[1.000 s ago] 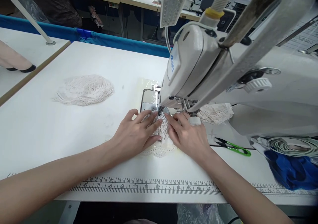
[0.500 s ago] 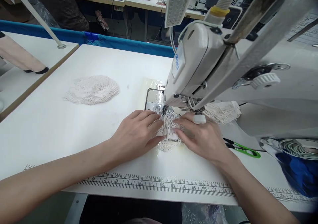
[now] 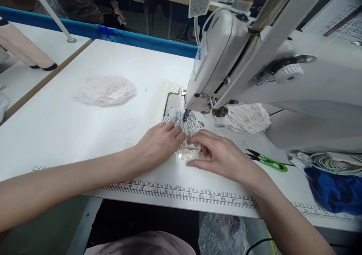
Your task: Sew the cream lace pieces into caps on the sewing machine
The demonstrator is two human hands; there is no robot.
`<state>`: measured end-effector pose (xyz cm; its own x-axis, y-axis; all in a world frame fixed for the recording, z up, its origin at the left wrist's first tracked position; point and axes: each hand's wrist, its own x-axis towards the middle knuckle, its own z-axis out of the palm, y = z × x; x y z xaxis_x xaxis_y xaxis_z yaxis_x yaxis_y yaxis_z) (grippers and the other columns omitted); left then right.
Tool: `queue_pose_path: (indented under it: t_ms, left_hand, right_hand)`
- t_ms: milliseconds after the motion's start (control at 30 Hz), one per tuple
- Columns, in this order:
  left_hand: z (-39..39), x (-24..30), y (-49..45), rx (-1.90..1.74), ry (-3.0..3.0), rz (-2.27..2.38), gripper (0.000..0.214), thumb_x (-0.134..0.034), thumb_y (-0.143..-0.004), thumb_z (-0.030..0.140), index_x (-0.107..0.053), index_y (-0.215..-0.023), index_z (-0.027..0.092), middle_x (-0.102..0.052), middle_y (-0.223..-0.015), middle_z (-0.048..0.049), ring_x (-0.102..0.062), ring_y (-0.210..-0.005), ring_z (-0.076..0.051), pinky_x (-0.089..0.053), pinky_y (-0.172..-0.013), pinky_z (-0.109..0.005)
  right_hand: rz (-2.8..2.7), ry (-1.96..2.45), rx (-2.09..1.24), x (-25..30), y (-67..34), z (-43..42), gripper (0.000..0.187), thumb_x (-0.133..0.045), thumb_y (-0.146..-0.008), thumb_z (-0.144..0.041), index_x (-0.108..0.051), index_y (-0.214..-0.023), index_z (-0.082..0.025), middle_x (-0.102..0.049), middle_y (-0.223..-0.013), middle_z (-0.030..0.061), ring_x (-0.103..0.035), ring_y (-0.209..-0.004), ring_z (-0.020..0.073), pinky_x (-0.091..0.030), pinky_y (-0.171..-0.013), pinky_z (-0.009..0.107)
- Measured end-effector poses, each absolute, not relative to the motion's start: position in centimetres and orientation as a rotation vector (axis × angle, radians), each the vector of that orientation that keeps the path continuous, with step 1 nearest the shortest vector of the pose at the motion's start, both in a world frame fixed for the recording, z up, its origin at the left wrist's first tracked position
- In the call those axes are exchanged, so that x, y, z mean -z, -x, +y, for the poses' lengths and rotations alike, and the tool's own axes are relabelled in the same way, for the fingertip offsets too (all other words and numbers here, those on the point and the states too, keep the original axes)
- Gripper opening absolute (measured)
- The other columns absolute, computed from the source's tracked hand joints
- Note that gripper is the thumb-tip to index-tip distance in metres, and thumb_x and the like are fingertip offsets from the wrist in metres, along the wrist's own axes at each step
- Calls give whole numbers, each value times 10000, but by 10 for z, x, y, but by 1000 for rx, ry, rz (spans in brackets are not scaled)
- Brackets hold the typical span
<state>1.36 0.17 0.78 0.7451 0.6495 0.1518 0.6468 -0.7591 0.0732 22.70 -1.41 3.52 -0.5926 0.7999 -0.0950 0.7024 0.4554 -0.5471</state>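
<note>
A small piece of white lace (image 3: 184, 126) lies under the needle of a white sewing machine (image 3: 254, 70). My left hand (image 3: 160, 145) rests flat on the lace's left side, fingers stretched toward the needle. My right hand (image 3: 223, 155) sits just right of it, fingers together and curled over the lace's near edge, pressing it down. The part of the lace beneath both hands is hidden.
A heap of white lace (image 3: 106, 91) lies at the table's back left. More lace (image 3: 249, 117) sits behind the needle under the machine arm. Green-handled snips (image 3: 267, 161) lie right of my right hand. Blue cloth and a coiled cord (image 3: 333, 176) are far right. A printed ruler (image 3: 181, 193) runs along the front edge.
The lace has fed further under the needle, away from me. My right hand has drawn back toward me and curled; my left hand stays flat on the lace.
</note>
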Motion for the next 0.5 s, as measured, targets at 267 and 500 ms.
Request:
queue_pose_path:
  t_ms: [267, 500]
  left_hand:
    - [25, -31, -7, -338, -2104, 1150, 293, -319, -930, 178, -597, -1016, 150, -608, -712, -8, -519, -564, -120, -382, -539, -247]
    - [53, -41, -5, -175, -2333, 913, 275, -533, -861, 361, -717, -832, 159, -571, -775, -32, -523, -590, -106, -381, -535, -241]
  right_hand:
    - [-2195, 1436, -825, -31, -219, -12, 113, -525, -954, -280, -607, -969, -204, -659, -730, -16, -604, -598, 124, -441, -562, 240]
    - [-2091, 1256, -287, -20, -216, -6, 144, -596, -901, -177, -740, -911, -173, -688, -828, 27, -618, -680, 130, -429, -578, 240]
